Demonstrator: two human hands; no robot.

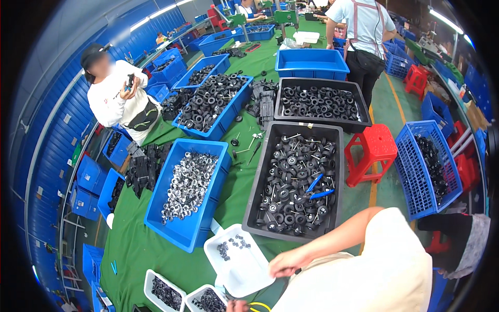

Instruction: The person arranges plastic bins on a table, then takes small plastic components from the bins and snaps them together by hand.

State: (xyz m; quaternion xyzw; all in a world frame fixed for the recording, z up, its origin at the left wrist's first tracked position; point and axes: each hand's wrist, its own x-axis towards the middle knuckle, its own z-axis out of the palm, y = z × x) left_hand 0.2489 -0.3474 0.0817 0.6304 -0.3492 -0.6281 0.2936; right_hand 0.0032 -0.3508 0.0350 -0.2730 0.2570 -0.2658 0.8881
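Note:
My right hand (287, 260) reaches in from the right with its fingers curled together, just past the right edge of a white tray (249, 270). The tray holds a few small black parts (231, 244). Whether the fingers pinch something I cannot tell. Only the top of my left hand (236, 306) shows at the bottom edge, beside a yellow thing (257, 307). Beyond the tray stands a black bin (260, 177) full of black wheels, with blue-handled pliers (317, 188) lying on them. To its left is a blue bin (174, 229) of silver parts.
Two small white trays (156, 278) (200, 291) of black parts sit bottom left on the green table cover (236, 192). More black (318, 83) and blue bins (221, 122) of wheels lie farther back. A red stool (371, 148) and blue basket (416, 182) stand right. One person (117, 99) sits left; another (364, 31) stands behind.

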